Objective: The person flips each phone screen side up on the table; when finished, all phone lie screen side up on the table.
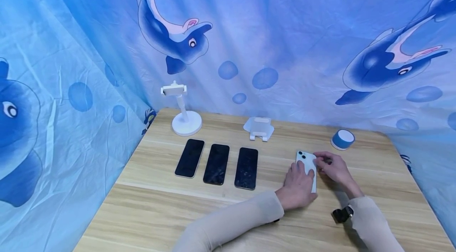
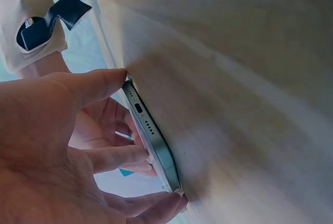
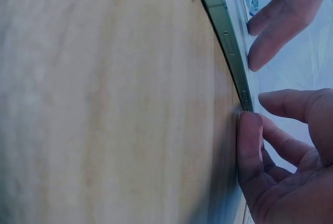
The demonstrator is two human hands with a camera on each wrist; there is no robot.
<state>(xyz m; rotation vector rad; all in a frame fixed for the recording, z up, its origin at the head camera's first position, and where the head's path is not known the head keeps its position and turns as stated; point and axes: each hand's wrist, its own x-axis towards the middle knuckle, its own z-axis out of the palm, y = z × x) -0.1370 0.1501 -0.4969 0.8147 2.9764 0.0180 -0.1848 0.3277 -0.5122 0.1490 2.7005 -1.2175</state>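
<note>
A pale mint smartphone (image 1: 307, 158) lies back up at the right of the table, its two-lens camera at the far end. My left hand (image 1: 300, 184) grips it across the near part, thumb and fingers at opposite edges. In the left wrist view the phone's bottom edge (image 2: 148, 120) shows its charging port, and a small whitish bit sticks out by the fingertips at one corner. At the far right corner is my right hand (image 1: 335, 167), thumb and a curled finger at the phone's edge. The right wrist view shows the side edge with buttons (image 3: 229, 41).
Three dark-screened phones, a left (image 1: 190, 158), a middle (image 1: 216, 164) and a right one (image 1: 246, 168), lie in a row. Behind them stand a white round-based phone stand (image 1: 187, 123) and a low white stand (image 1: 260, 127). A blue-and-white cylinder (image 1: 343, 139) sits beyond my right hand.
</note>
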